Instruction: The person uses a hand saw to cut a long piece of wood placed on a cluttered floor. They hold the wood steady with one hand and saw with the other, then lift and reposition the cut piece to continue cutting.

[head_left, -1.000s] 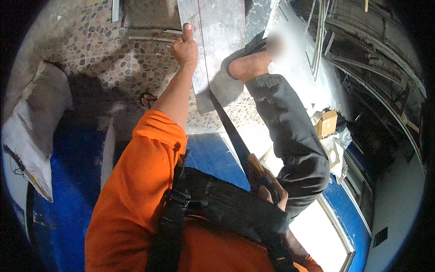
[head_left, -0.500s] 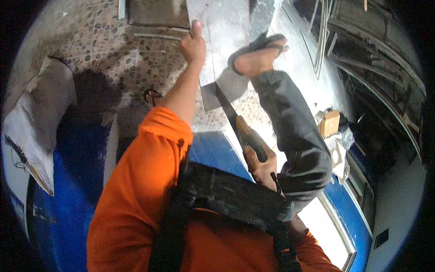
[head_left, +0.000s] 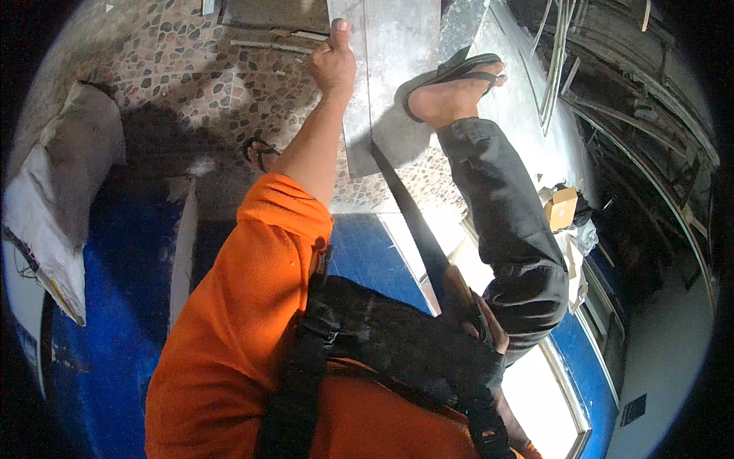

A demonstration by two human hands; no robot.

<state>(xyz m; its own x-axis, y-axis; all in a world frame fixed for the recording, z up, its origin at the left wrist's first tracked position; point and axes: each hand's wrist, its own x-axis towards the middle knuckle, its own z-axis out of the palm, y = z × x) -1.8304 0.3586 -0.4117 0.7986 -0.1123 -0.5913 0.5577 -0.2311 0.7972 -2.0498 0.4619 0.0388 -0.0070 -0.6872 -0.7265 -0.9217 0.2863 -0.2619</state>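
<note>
A long grey board [head_left: 405,57] lies under my sandalled foot [head_left: 447,99], with a thin straight line running along its length. My left hand [head_left: 334,70] grips the board's left edge, thumb stretched forward on top and the other fingers mostly hidden. Low on the right, close to my body, my right hand [head_left: 495,327] is wrapped round the wooden handle of a handsaw [head_left: 413,210]; the black strap pad hides part of that hand. The saw's blade slants up to the left, and its tip meets the board's near end by the line.
Pebble-patterned tiles [head_left: 206,76] cover the floor. A white sack [head_left: 57,222] stands at far left beside blue panels [head_left: 126,268]. Metal frames and strips [head_left: 627,122] crowd the right, near a small open cardboard box [head_left: 562,208]. Another sandalled foot [head_left: 262,154] shows left of my forearm.
My right hand has drawn the saw back toward my body, so more blade shows past the board's end. My left hand keeps its hold; the whole view has shifted slightly.
</note>
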